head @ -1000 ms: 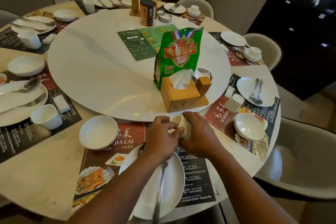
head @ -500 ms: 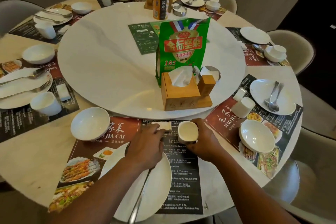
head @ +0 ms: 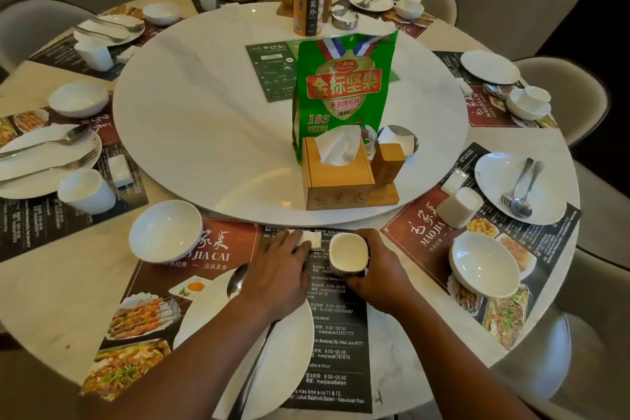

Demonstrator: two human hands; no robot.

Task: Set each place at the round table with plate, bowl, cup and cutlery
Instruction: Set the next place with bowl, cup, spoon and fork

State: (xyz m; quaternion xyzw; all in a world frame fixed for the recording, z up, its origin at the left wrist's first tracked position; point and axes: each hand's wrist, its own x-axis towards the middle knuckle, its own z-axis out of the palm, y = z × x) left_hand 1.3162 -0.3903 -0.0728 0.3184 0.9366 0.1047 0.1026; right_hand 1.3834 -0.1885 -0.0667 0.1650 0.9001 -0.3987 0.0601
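The right hand (head: 380, 278) has its fingers curled round the white cup (head: 349, 253). The cup stands upright, mouth up, on the dark placemat (head: 335, 334). It is just past the near plate (head: 289, 358) and close to the edge of the big white turntable (head: 204, 133). A second ago both hands were wrapped round the cup. Now only the right hand holds it. The left hand (head: 276, 269) has let go and moved a little to the left. Its fingers lie fairly flat on a small white packet (head: 313, 238) just beside the cup. The white bowl (head: 166, 230) sits further left on the same mat, as before. A spoon (head: 237, 280) lies on the plate, partly under the left arm.
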